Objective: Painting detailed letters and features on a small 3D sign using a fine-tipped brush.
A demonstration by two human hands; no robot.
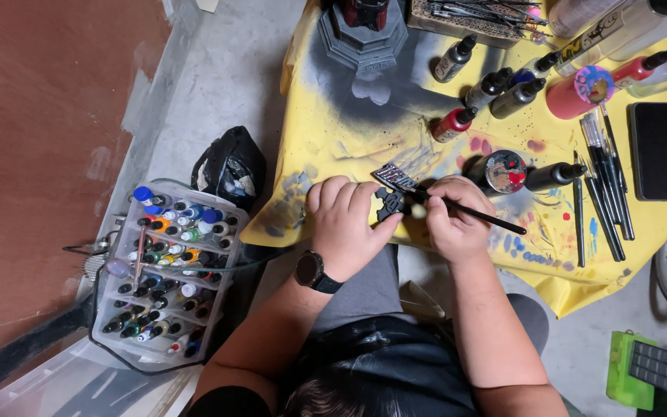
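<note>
**Head view: brush at work on a small dark model part**

Head view showed us bent over a small dark model part (pixel 392 202), black with a pale striped section at its upper end, held just above the near edge of the yellow cloth (pixel 333 131) that covered the table. Our left hand (pixel 345 224) was curled around the part from the left, fingers bent over the top and thumb pressing in from below, so the hand was closed on it. Our right hand (pixel 451 220) was closed in a loose fist around a thin black paintbrush (pixel 472 214), with the handle running out to the right and the tip hidden at the part, so we could not see whether bristle met surface.

We judged the step to be detail painting, midway rather than at the start, since paint already marked the cloth. The next move, as we read it, called for a steady left grip and a small, controlled stroke, or a reload from the round paint palette lid (pixel 506 171) just beyond the right hand.

A row of dropper paint bottles (pixel 496 85) stood further back, with spare brushes (pixel 604 185) laid out to the right and a black phone (pixel 655 150) beside them. A grey model base (pixel 363 35) sat at the far edge. On the floor to our left stood a clear bin of paint bottles (pixel 167 270), a black bag (pixel 233 166) behind it.
</note>
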